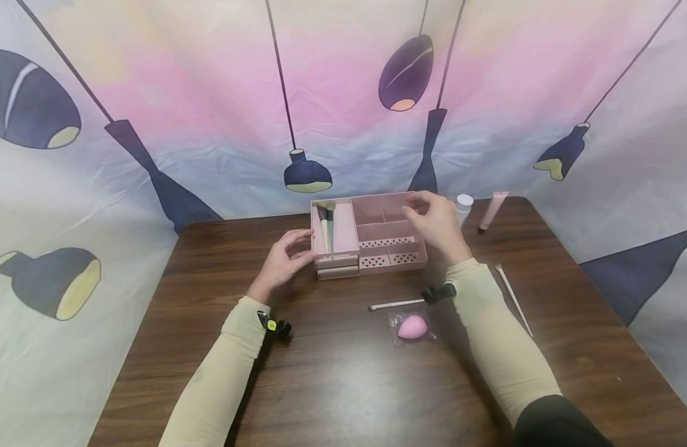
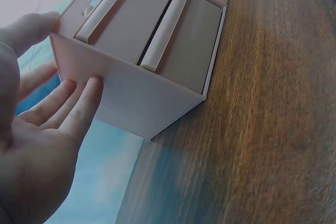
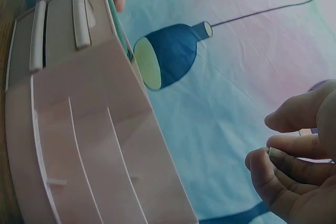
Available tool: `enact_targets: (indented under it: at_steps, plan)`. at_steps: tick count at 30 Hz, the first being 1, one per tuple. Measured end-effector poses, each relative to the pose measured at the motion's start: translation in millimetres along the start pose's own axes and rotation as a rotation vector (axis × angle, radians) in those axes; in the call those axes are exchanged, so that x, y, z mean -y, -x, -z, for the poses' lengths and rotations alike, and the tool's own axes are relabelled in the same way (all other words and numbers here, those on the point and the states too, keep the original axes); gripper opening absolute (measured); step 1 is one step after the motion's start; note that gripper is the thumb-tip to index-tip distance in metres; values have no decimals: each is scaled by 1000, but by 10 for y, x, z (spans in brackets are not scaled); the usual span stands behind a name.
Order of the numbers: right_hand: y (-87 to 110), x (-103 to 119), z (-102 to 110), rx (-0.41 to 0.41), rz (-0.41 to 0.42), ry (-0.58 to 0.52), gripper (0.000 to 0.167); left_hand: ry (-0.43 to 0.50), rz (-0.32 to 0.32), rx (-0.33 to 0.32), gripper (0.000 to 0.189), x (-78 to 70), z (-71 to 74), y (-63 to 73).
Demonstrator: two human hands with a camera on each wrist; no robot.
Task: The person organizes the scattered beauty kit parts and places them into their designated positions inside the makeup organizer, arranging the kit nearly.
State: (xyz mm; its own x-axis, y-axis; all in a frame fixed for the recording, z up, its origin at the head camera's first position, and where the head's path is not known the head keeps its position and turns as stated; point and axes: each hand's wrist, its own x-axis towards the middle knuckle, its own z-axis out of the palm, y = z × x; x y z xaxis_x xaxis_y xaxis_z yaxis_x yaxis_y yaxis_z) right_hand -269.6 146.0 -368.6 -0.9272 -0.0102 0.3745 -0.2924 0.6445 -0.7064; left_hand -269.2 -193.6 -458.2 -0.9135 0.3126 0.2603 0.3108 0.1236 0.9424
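Note:
A pink makeup organizer (image 1: 345, 231) stands near the back of the table. Several makeup brushes (image 1: 330, 226) lie in its upper left tray, above two small drawers (image 1: 337, 261). My left hand (image 1: 282, 261) is at its left end; in the left wrist view the thumb touches the top edge and the fingertips rest against the side wall (image 2: 126, 98). Over the organizer's right end hovers my right hand (image 1: 437, 225), fingers loosely bent, with nothing visible in them. The right wrist view shows that hand (image 3: 294, 166) apart from the organizer's divided compartments (image 3: 89, 145).
A pink makeup sponge (image 1: 413, 327) in clear wrapping lies in front of the organizer, beside a thin brush (image 1: 398, 305). Another brush (image 1: 514, 299) lies farther right. At the back right stand a white-capped bottle (image 1: 463, 210) and a pink tube (image 1: 493, 212). A printed cloth (image 1: 220, 93) hangs behind.

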Motion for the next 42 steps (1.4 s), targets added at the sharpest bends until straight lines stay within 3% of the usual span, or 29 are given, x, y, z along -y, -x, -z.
enact_targets:
  at_steps: [12,31,42]
  plan:
    - [120,-349,280,-60,-40,88,25,4,-7,4,51,13,9,3]
    - [337,-687,604,-120,-149,160,28,11,9,14,54,0,13,-4]
    - [492,-882,767,-94,-215,213,31,-12,10,27,53,-251,-19,51]
